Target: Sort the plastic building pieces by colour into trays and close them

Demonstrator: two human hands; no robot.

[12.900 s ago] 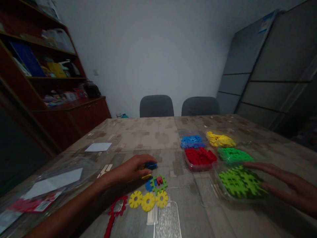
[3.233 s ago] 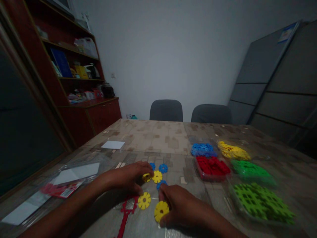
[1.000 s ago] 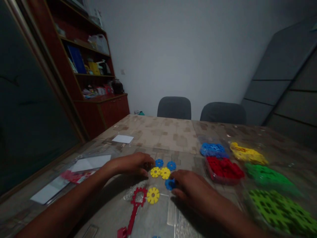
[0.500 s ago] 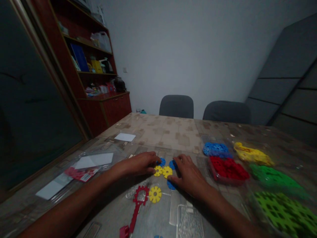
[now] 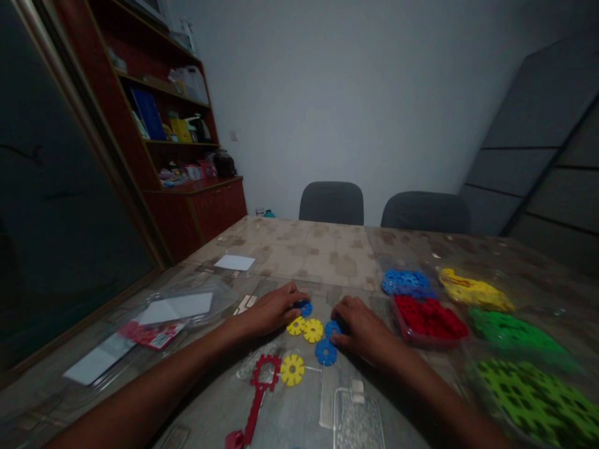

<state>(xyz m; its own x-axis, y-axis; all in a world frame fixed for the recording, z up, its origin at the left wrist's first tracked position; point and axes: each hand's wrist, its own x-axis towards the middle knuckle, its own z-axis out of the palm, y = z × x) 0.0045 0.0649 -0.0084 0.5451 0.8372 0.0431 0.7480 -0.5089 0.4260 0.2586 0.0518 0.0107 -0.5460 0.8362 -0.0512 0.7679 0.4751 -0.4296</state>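
Note:
My left hand (image 5: 275, 308) rests on the table with its fingertips curled onto a blue notched disc (image 5: 306, 309). Its thumb lies beside a yellow notched disc (image 5: 296, 325), which meets a second yellow disc (image 5: 313, 330). Across from it, my right hand (image 5: 362, 325) has thumb and fingers closed around the edge of another blue disc (image 5: 332, 328). Just below that lies a further blue disc (image 5: 326, 352). Nearer me, a yellow disc (image 5: 292, 370) sits against the toothed ring of a red long-handled piece (image 5: 258, 399).
On the right stand clear boxes of blue pieces (image 5: 405, 282), red pieces (image 5: 429, 318), yellow pieces (image 5: 475, 291), green pieces (image 5: 512, 330) and light-green pieces (image 5: 538, 396). Clear packaging with white cards (image 5: 178, 308) lies left. Grey chairs (image 5: 331, 202) stand behind the table.
My right hand has drawn its blue disc down and slightly right, away from the upper spot. The lower blue disc is now uncovered. My left hand stays nearly in place.

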